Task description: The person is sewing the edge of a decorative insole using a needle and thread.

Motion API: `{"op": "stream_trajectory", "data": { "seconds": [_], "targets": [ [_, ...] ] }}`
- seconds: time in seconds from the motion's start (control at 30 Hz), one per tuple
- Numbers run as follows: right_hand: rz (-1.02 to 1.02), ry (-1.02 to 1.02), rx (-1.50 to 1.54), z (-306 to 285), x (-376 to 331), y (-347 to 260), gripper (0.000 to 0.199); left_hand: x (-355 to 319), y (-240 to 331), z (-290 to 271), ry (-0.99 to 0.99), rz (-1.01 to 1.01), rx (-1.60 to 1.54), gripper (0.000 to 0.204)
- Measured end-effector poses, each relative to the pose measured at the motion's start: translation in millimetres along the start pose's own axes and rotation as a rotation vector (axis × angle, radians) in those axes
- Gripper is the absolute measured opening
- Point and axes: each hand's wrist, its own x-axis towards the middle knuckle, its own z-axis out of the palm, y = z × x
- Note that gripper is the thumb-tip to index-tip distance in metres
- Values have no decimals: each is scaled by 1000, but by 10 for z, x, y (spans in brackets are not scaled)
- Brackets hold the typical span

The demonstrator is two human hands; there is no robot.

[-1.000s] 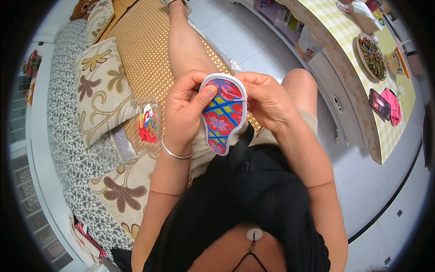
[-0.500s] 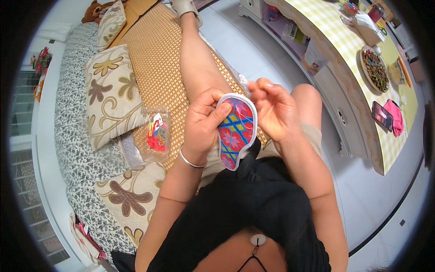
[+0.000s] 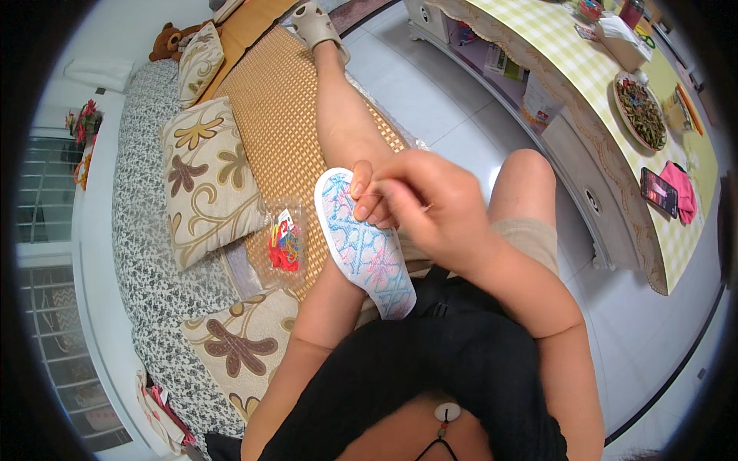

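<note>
An embroidered insole [image 3: 361,238] is tilted in front of me, its pale back toward me. That face is white with blue and pink stitching and a white rim. My left hand [image 3: 367,201] grips it, fingertips folded over the face near the upper end; the insole hides the palm. Over its upper right edge, close to the left fingertips, my right hand [image 3: 442,203] is closed in a pinch. A faint thin strand seems to show by its fingers, but what they hold is too small to make out.
A clear packet [image 3: 286,250] of coloured threads lies on the woven mat [image 3: 269,92] at left, beside a patterned cushion [image 3: 207,180]. On the right, a table with a checked cloth [image 3: 573,69] bears a plate of food [image 3: 639,111], a phone [image 3: 659,192] and a pink cloth [image 3: 680,196].
The insole has turned over from its bright red and blue face to its pale back and moved left. My right hand has come in from the right to the insole.
</note>
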Motion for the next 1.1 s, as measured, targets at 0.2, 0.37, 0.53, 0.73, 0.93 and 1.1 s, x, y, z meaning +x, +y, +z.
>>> {"op": "stream_trajectory", "data": {
  "seconds": [0.2,0.37,0.53,0.73,0.93,1.1],
  "targets": [
    [-242,-5,-157,102,48,-30,12,-21,-64,-7,26,-7,-16,18],
    [-231,6,-150,110,21,6,12,-53,-96,-8,72,-9,6,18],
    [-210,-1,-144,101,12,13,12,-81,-106,29,141,-2,50,18],
    [-169,-19,-119,84,2,40,14,-134,-50,194,359,35,210,19],
    [290,-74,201,-64,-30,193,8,-79,101,507,635,2,707,10],
    [556,-158,562,-163,-149,487,11,-3,69,733,722,-74,949,11]
  ]
}}
